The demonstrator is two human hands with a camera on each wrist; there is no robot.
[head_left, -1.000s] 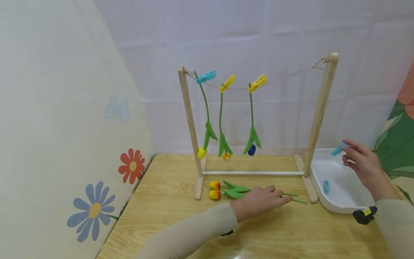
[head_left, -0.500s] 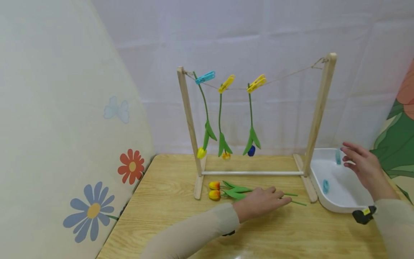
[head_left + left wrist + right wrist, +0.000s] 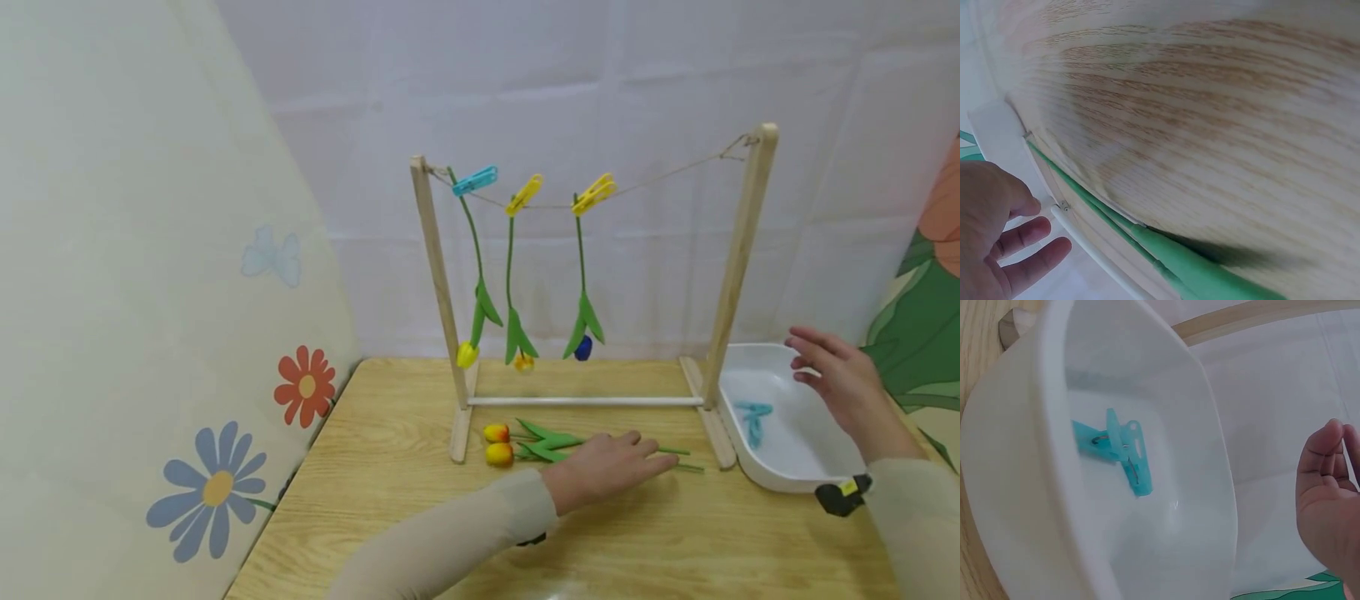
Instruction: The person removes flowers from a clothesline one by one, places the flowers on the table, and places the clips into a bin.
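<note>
My left hand [image 3: 606, 468] is over the stems of two yellow-orange artificial tulips [image 3: 498, 453] lying on the table; its loose fingers do not curl round them. In the left wrist view, the green stems [image 3: 1085, 195] run past the fingers; whether the palm touches them I cannot tell. Above the white basin [image 3: 813, 483], my right hand [image 3: 843, 387] has relaxed fingers with nothing between them. Two blue clothespins [image 3: 754, 423] lie together on the basin floor, one across the other. The right wrist view shows these clothespins [image 3: 1135, 459] close up.
A wooden frame [image 3: 738, 275] stands behind the hands with a string [image 3: 667, 177] across its top. One blue clothespin [image 3: 475, 181] and two yellow clothespins [image 3: 595, 194] hold three tulips upside down on it. The basin stands beside the frame's right foot [image 3: 716, 433].
My right hand has let go of a blue clothespin, which fell into the basin beside the other one. The left hand has stayed nearly still; the tulips under it shifted slightly.
</note>
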